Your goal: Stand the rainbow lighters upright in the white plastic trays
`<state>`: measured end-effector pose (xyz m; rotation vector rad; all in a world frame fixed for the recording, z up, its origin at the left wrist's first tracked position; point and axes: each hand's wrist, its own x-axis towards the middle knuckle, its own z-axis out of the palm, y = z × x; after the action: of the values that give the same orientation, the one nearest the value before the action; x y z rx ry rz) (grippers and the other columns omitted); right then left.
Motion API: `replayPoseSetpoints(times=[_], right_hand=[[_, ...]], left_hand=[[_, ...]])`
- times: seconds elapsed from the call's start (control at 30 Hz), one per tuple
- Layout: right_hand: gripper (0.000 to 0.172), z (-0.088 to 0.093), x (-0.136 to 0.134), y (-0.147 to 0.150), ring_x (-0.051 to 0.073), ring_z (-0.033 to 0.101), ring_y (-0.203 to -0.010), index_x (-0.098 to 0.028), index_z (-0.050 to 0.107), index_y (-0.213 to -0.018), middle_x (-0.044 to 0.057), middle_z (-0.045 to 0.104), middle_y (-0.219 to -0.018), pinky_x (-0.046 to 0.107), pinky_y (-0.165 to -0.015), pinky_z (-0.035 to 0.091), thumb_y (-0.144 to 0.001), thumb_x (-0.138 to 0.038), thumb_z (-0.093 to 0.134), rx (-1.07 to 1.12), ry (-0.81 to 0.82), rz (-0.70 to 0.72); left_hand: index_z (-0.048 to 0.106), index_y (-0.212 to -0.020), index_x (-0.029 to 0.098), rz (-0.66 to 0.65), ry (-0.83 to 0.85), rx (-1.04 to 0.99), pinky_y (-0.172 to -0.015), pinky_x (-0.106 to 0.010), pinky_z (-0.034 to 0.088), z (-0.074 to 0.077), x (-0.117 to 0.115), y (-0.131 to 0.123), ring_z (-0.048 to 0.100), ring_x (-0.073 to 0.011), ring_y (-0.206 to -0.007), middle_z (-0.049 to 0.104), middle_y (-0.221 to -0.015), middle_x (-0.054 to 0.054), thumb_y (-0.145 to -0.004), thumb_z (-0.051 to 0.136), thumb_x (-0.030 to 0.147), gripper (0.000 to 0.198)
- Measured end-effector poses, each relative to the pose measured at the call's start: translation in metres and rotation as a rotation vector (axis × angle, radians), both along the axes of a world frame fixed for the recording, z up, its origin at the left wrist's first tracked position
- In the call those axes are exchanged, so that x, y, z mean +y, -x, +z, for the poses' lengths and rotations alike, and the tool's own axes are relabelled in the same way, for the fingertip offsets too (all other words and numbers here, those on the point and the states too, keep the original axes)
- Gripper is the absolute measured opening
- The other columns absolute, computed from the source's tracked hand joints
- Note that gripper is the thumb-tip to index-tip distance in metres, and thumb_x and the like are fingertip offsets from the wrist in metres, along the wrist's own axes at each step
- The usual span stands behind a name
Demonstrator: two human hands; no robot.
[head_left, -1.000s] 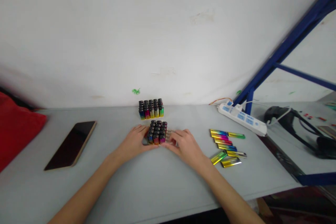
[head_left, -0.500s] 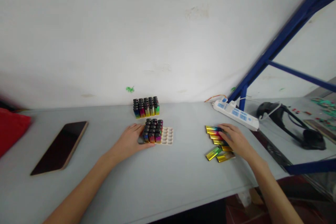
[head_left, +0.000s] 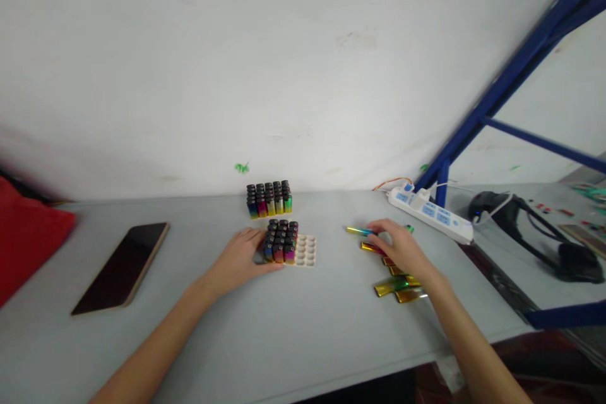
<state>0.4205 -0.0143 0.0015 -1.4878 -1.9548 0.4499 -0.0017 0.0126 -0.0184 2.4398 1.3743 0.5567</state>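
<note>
My left hand [head_left: 240, 259] is wrapped around the left end of a pale tray [head_left: 307, 263], with its thumb along the front and fingers behind. Upright lighters [head_left: 281, 243] with black tops fill the tray's left part; round hollows show at its right. Over on the right, my right hand [head_left: 402, 249] pinches a gold-and-blue lighter [head_left: 357, 231] between thumb and fingers, its far end hidden by the hand. Several loose gold lighters [head_left: 389, 286] lie under and in front of that hand, some partly covered by it.
Another block of upright lighters [head_left: 269, 202] stands behind the tray, near the wall. A dark phone [head_left: 123, 268] and a red item [head_left: 31, 233] are at the left. To the right are a white power strip [head_left: 428, 211], a black headset [head_left: 530, 233] and a blue metal frame [head_left: 473, 117].
My right hand has moved left, drawing a lighter away from the loose group, which has spread out. The left hand stays at the tray; the view has shifted slightly.
</note>
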Motion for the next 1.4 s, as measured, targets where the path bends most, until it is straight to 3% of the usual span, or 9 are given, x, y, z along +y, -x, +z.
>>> replayPoseSetpoints(times=[0.13, 0.27, 0.37, 0.53, 0.73, 0.83, 0.97, 1.17, 1.4], right_hand=[[0.037, 0.008, 0.011, 0.041, 0.026, 0.072, -0.105, -0.023, 0.075, -0.113, 0.008, 0.074, -0.111, 0.045, -0.097, 0.059, -0.09, -0.052, 0.077, 0.472, 0.029, -0.024], [0.046, 0.019, 0.021, 0.09, 0.022, 0.074, -0.092, -0.026, 0.074, -0.115, 0.002, 0.069, -0.105, 0.043, -0.09, 0.061, -0.079, -0.052, 0.089, 1.022, 0.221, 0.038], [0.047, 0.023, 0.024, 0.123, 0.017, 0.071, -0.079, -0.026, 0.078, -0.112, 0.0, 0.067, -0.095, 0.035, -0.079, 0.06, -0.073, -0.048, 0.094, 1.167, 0.357, 0.136], [0.047, 0.008, 0.019, 0.153, 0.016, 0.066, -0.071, -0.021, 0.081, -0.102, 0.0, 0.072, -0.08, 0.031, -0.074, 0.056, -0.067, -0.048, 0.098, 1.107, 0.442, 0.149], [0.048, 0.0, 0.008, 0.157, 0.015, 0.064, -0.067, -0.02, 0.074, -0.093, 0.001, 0.074, -0.078, 0.029, -0.066, 0.053, -0.072, -0.059, 0.093, 1.095, 0.474, 0.127], [0.051, 0.002, 0.004, 0.156, 0.01, 0.049, -0.05, -0.025, 0.061, -0.102, -0.005, 0.065, -0.07, 0.023, -0.047, 0.037, -0.081, -0.067, 0.081, 1.113, 0.459, 0.156], [0.052, -0.002, 0.001, 0.155, 0.008, 0.027, -0.043, -0.028, 0.053, -0.1, -0.013, 0.04, -0.057, 0.022, -0.043, 0.023, -0.087, -0.075, 0.07, 1.026, 0.441, 0.139], [0.048, -0.017, 0.002, 0.153, 0.011, 0.033, -0.053, -0.024, 0.044, -0.061, -0.006, 0.036, -0.056, 0.027, -0.05, 0.024, -0.092, -0.058, 0.059, 0.694, 0.251, -0.014], [0.036, -0.018, -0.001, 0.155, 0.013, 0.035, -0.058, -0.025, 0.041, -0.06, -0.005, 0.036, -0.058, 0.029, -0.056, 0.025, -0.089, -0.047, 0.049, 0.562, 0.206, -0.05]], left_hand=[[0.073, -0.119, 0.023, 0.013, 0.02, 0.0, -0.106, -0.048, 0.053, 0.003, -0.001, -0.001, 0.071, -0.0356, -0.115, 0.078, -0.122, -0.012, -0.08, 0.081, 0.068, 0.06], [0.073, -0.12, 0.022, 0.02, 0.028, -0.006, -0.105, -0.049, 0.054, 0.007, -0.003, -0.002, 0.071, -0.0371, -0.114, 0.078, -0.122, -0.012, -0.079, 0.082, 0.068, 0.063], [0.073, -0.119, 0.022, 0.009, 0.018, -0.012, -0.103, -0.048, 0.054, 0.007, -0.004, -0.002, 0.072, -0.0351, -0.11, 0.079, -0.117, -0.011, -0.079, 0.08, 0.071, 0.063], [0.073, -0.123, 0.023, 0.008, 0.021, -0.019, -0.107, -0.049, 0.052, 0.006, -0.004, -0.003, 0.072, -0.0352, -0.113, 0.079, -0.12, -0.012, -0.081, 0.079, 0.072, 0.065], [0.071, -0.126, 0.023, 0.005, 0.036, -0.008, -0.109, -0.049, 0.051, 0.007, -0.004, -0.002, 0.07, -0.035, -0.117, 0.077, -0.126, -0.012, -0.081, 0.079, 0.072, 0.067], [0.072, -0.124, 0.023, 0.004, 0.035, 0.005, -0.107, -0.048, 0.051, 0.007, -0.004, -0.002, 0.071, -0.0342, -0.114, 0.078, -0.122, -0.012, -0.081, 0.079, 0.071, 0.065], [0.071, -0.126, 0.023, 0.005, 0.033, 0.012, -0.109, -0.048, 0.051, 0.006, -0.004, -0.002, 0.071, -0.0349, -0.115, 0.078, -0.122, -0.012, -0.081, 0.079, 0.071, 0.066], [0.071, -0.124, 0.022, 0.013, 0.027, 0.005, -0.109, -0.048, 0.05, 0.003, -0.003, -0.001, 0.071, -0.0356, -0.117, 0.078, -0.124, -0.012, -0.081, 0.08, 0.07, 0.065], [0.072, -0.121, 0.021, 0.023, 0.046, 0.036, -0.107, -0.047, 0.051, 0.004, -0.002, -0.001, 0.07, -0.0353, -0.116, 0.078, -0.124, -0.012, -0.08, 0.081, 0.069, 0.065]])
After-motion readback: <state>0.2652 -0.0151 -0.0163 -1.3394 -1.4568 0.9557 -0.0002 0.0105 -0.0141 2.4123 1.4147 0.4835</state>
